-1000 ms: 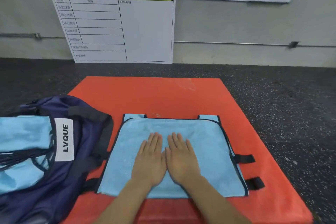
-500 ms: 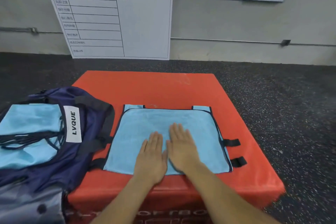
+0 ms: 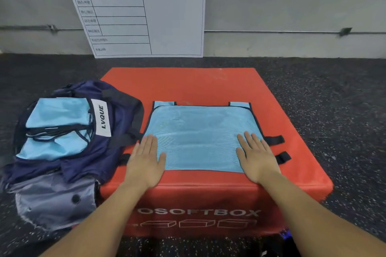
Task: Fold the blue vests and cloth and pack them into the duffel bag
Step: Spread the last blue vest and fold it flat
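Observation:
A light blue mesh vest [image 3: 200, 135] with dark trim lies folded flat on the red soft box [image 3: 188, 85]. My left hand [image 3: 146, 158] presses flat on its near left corner, fingers straight. My right hand [image 3: 255, 156] lies flat on its near right corner, beside two black straps [image 3: 275, 140]. The navy duffel bag [image 3: 117, 152] marked LVQUE sits open on the floor to the left, touching the box. Folded blue fabric [image 3: 58, 115] shows inside it.
A white schedule board [image 3: 146, 10] with a green header leans on the grey wall behind the box. Dark speckled rubber floor [image 3: 334, 110] surrounds the box. The far half of the box top is bare.
My hands have slid apart from the middle of the vest to its near left and right corners. The camera has pulled back and now shows the box's front face.

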Tool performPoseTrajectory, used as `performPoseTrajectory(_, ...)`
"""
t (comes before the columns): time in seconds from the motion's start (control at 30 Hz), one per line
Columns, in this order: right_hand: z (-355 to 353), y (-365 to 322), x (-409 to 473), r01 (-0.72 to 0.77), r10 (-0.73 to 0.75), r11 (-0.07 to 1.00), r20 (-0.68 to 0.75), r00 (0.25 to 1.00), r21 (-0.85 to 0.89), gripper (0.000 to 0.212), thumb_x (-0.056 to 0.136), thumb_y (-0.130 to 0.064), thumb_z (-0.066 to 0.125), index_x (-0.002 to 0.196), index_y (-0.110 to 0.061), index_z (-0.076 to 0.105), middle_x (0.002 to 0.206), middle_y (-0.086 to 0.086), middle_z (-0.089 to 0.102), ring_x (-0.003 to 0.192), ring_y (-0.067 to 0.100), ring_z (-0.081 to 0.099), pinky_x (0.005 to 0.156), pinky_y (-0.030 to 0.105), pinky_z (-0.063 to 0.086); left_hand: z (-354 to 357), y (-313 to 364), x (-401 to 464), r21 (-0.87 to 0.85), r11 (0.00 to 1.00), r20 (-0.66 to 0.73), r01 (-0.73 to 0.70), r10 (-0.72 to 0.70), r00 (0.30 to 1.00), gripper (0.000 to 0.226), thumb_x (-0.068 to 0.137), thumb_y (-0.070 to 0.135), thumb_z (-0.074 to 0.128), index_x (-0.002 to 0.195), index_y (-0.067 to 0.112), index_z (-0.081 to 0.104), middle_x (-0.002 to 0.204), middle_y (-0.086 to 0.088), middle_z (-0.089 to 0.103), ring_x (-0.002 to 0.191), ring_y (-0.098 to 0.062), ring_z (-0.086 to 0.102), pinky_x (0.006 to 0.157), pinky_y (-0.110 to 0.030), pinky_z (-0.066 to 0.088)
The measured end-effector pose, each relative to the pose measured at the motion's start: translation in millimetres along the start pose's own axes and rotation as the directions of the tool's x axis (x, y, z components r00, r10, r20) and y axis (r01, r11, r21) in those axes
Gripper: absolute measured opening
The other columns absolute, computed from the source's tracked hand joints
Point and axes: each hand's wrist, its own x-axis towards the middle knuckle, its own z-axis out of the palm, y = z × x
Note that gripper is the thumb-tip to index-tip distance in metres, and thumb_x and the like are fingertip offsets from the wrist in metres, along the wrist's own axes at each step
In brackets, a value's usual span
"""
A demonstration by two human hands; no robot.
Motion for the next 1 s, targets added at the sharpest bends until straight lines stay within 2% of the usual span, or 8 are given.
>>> performPoseTrajectory(0.07, 0, 0, -2, -0.005, 0.005, 1.0, -0.002, 1.0, 0.006, 0.06, 0.107, -0.05, 0.007, 0.163, -0.031, 0.0, 0.171, -0.005, -0.007, 0.157, 0.014, -0.012, 0.127, 0.036, -0.008, -4, -13, -2, -0.013, 1.0, 0.025, -0.007, 0.008, 1.0, 0.086, 0.091, 0.059, 0.0, 0.162, 0.011, 0.009, 0.17, -0.003, 0.003, 0.156, -0.017, -0.003, 0.126, -0.034, 0.0)
performPoseTrajectory(0.2, 1, 0, -2, -0.004, 0.004, 1.0, -0.004, 1.0, 0.003, 0.06, 0.107, -0.05, 0.009, 0.163, -0.031, 0.0, 0.171, -0.005, -0.007, 0.157, 0.014, -0.012, 0.127, 0.035, -0.008, -7, -23, -2, -0.005, 0.998, 0.044, -0.061, 0.061, 0.997, 0.096, 0.084, 0.063, -0.011, 0.161, 0.01, 0.008, 0.169, -0.002, 0.002, 0.156, -0.016, -0.005, 0.125, -0.031, 0.0)
performPoseTrajectory(0.43, -1, 0, -2, -0.013, 0.013, 1.0, -0.002, 1.0, -0.01, 0.061, 0.106, -0.052, 0.009, 0.163, -0.032, 0.0, 0.171, -0.006, -0.006, 0.157, 0.014, -0.012, 0.127, 0.034, -0.007, -10, -25, -1, -0.07, 0.995, 0.014, -0.074, 0.075, 0.997, 0.099, 0.081, 0.067, -0.01, 0.162, 0.013, 0.007, 0.169, 0.002, -0.001, 0.155, -0.012, -0.007, 0.123, -0.026, -0.005)
performPoseTrajectory(0.5, -3, -2, -3, -0.033, 0.033, 0.999, -0.002, 0.999, 0.004, 0.065, 0.103, -0.058, 0.01, 0.163, -0.034, 0.002, 0.171, -0.007, -0.005, 0.157, 0.013, -0.011, 0.127, 0.035, -0.006, -11, -28, 2, -0.083, 0.991, -0.014, -0.104, 0.103, 0.995, 0.097, 0.083, 0.067, -0.007, 0.162, 0.014, 0.011, 0.169, 0.003, 0.003, 0.155, -0.011, -0.005, 0.121, -0.023, -0.006)
performPoseTrajectory(0.6, -5, -16, -1, -0.041, 0.041, 0.998, -0.003, 0.999, 0.053, 0.074, 0.097, -0.07, 0.011, 0.163, -0.036, 0.009, 0.171, -0.007, -0.003, 0.157, 0.014, -0.01, 0.128, 0.037, -0.004, -12, -35, 8, -0.103, 0.984, -0.013, -0.142, 0.142, 0.99, 0.095, 0.085, 0.067, -0.005, 0.162, 0.015, 0.014, 0.169, 0.003, 0.005, 0.155, -0.01, -0.004, 0.124, -0.026, 0.002)
performPoseTrajectory(0.73, -9, -61, 23, 0.124, -0.124, 0.983, -0.011, 0.992, 0.134, 0.078, 0.094, -0.074, 0.015, 0.162, -0.036, 0.016, 0.171, -0.006, 0.001, 0.157, 0.016, -0.007, 0.127, 0.039, -0.004, -16, -40, 23, -0.159, 0.978, 0.017, -0.136, 0.141, 0.99, 0.086, 0.093, 0.065, 0.006, 0.162, 0.014, 0.014, 0.169, 0.004, 0.003, 0.155, -0.009, -0.006, 0.125, -0.03, 0.009)
performPoseTrajectory(0.83, -8, -100, 47, 0.238, -0.242, 0.958, 0.005, 0.97, 0.162, 0.065, 0.103, -0.061, 0.029, 0.162, -0.035, 0.018, 0.171, -0.004, 0.002, 0.158, 0.017, -0.005, 0.127, 0.037, -0.004, -12, -39, 34, -0.192, 0.973, 0.008, -0.131, 0.135, 0.991, 0.07, 0.105, 0.054, 0.024, 0.161, 0.014, 0.016, 0.17, 0.004, 0.005, 0.155, -0.008, -0.005, 0.126, -0.032, 0.013)
performPoseTrajectory(1.0, 8, -147, 88, 0.334, -0.346, 0.926, 0.042, 0.937, 0.173, 0.06, 0.105, -0.058, 0.029, 0.161, -0.039, 0.017, 0.171, -0.004, 0.001, 0.158, 0.017, -0.005, 0.127, 0.038, -0.005, -7, -45, 40, -0.176, 0.97, 0.004, -0.17, 0.173, 0.985, 0.071, 0.103, 0.059, 0.018, 0.162, 0.021, 0.012, 0.169, 0.009, -0.001, 0.153, -0.002, -0.011, 0.125, -0.031, 0.018)
